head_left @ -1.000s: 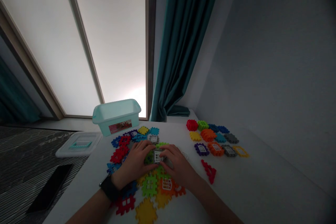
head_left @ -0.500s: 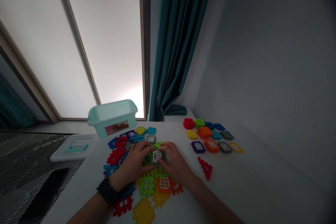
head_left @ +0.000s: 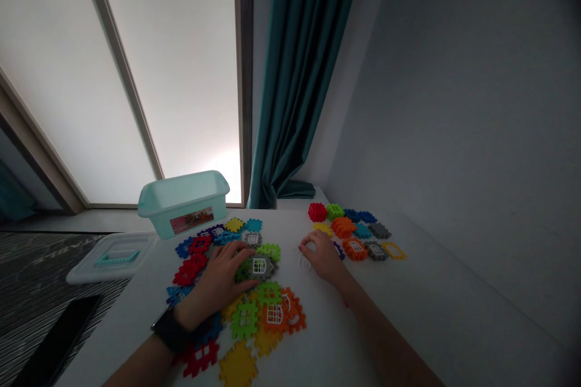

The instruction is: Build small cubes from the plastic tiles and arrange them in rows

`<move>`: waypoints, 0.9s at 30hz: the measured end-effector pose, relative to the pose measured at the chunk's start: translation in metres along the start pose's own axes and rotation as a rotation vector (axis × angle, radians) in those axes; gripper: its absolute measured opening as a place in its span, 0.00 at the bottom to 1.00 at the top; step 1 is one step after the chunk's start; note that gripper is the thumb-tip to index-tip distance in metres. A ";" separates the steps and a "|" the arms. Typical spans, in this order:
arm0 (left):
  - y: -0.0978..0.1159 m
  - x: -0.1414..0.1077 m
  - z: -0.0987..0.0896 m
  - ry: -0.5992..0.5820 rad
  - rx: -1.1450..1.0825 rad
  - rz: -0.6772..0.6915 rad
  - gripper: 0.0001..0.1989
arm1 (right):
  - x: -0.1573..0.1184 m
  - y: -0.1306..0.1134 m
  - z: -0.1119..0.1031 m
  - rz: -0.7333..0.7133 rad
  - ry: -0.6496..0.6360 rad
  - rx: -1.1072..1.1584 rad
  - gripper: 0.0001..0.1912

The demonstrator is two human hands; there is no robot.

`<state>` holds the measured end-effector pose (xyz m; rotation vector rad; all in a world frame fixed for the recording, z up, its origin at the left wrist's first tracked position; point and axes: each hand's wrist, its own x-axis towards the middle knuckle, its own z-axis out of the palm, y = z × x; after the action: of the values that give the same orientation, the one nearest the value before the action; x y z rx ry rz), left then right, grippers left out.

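Note:
My left hand (head_left: 223, 278) lies over the pile with its thumb and index finger at the left side of a grey notched tile (head_left: 262, 266). That tile has a white window and rests among green tiles (head_left: 269, 294). Farther right, my right hand (head_left: 323, 256) is closed in a pinch just above the table; whatever is between its fingertips is too small to make out. A white window lattice (head_left: 304, 262) lies flat just below those fingertips. Below the left hand are orange (head_left: 275, 313) and yellow tiles (head_left: 238, 364).
Stacks of notched tiles (head_left: 344, 227) stand at the back right, beside a yellow frame (head_left: 394, 251). A pale green bin (head_left: 184, 202) stands at the back left, near its clear lid (head_left: 111, 257). A black phone-like slab (head_left: 63, 332) lies at the left.
My right hand has left the grey tile and moved right, to the white lattice. My left hand stays at the tile. The whole view has shifted slightly.

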<state>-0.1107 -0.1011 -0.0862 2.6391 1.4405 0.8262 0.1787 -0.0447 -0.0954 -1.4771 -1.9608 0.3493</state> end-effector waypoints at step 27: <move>0.009 -0.001 -0.001 0.143 -0.081 0.013 0.25 | -0.037 -0.080 0.023 0.069 -0.111 0.648 0.13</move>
<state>-0.1050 -0.1073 -0.0835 2.5793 1.3884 1.0702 0.1093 -0.1017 -0.0801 -1.1107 -1.6472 1.0075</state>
